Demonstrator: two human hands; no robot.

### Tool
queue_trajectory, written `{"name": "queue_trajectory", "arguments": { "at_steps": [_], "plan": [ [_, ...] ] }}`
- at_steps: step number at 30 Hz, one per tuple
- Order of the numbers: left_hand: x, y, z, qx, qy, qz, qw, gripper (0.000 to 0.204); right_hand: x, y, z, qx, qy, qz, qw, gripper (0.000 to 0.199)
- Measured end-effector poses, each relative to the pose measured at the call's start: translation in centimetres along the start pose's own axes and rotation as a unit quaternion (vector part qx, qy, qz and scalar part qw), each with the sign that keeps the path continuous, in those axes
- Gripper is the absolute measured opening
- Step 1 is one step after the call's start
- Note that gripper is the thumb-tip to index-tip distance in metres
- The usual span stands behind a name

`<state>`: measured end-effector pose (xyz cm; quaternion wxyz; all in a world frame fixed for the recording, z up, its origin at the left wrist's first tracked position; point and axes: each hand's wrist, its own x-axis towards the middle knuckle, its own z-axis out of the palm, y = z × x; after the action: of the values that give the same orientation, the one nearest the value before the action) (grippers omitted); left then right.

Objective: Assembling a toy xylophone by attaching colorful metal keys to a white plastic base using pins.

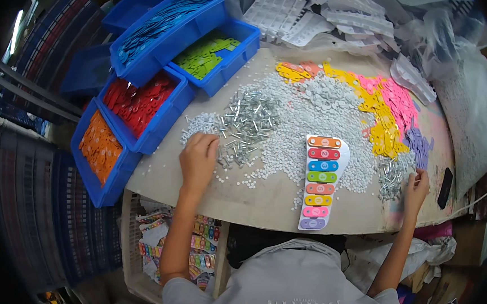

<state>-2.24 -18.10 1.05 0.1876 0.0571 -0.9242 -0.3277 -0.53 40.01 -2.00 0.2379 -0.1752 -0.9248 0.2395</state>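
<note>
A white toy xylophone board (339,152) with several coloured bars lies on the table between my hands, touched by neither. My left hand (198,161) is at the near edge of a pile of small white plastic pieces (199,124), beside a heap of metal pins (247,120). Its fingers are drawn together; whatever they hold is hidden. On the right, my right hand (415,191) is beside a smaller heap of metal pins (391,176), just below the purple bars (419,146). Thumb and fingers are pinched there, over something too small to make out.
Blue bins hold blue strips (161,25), green bars (206,56), red bars (138,103) and orange bars (101,145). White caps (304,125) spread mid-table, with yellow bars (379,114) and pink bars (395,100) beyond. A black phone-like object (445,189) lies at right. A crate (134,244) stands below.
</note>
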Motion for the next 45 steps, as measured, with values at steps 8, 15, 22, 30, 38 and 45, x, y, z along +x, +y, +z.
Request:
{"name": "queue_trajectory", "arguments": {
  "at_steps": [8, 15, 22, 30, 38, 45],
  "plan": [
    [-0.9, -2.1, 1.0, 0.116, 0.002, 0.081, 0.99, 0.007, 0.0, 1.2, 1.5, -0.06, -0.052, -0.055, 0.995, 0.015],
    [-0.8, -2.3, 1.8, 0.123, 0.008, 0.076, 0.989, 0.006, -0.1, 0.2, 1.0, -0.011, -0.011, 0.026, 1.0, 0.015],
    [-2.6, 3.6, 1.0, -0.305, -0.024, -0.109, 0.946, 0.007, -0.4, 0.3, 2.7, 0.005, 0.019, -0.042, 0.999, 0.01],
    [-3.3, 8.7, 5.8, -0.478, -0.253, -0.217, 0.813, 0.017, -0.2, 1.6, 1.8, 0.063, 0.016, 0.002, 0.998, 0.007],
    [-1.1, 10.1, 8.9, -0.492, -0.328, -0.23, 0.773, 0.016, -2.4, -12.8, 1.8, 0.206, -0.015, -0.16, 0.965, 0.01],
    [0.5, 9.8, 10.4, -0.502, -0.361, -0.226, 0.752, 0.016, -3.4, -19.4, 6.8, 0.209, -0.128, -0.369, 0.897, 0.022]
  ]
}}
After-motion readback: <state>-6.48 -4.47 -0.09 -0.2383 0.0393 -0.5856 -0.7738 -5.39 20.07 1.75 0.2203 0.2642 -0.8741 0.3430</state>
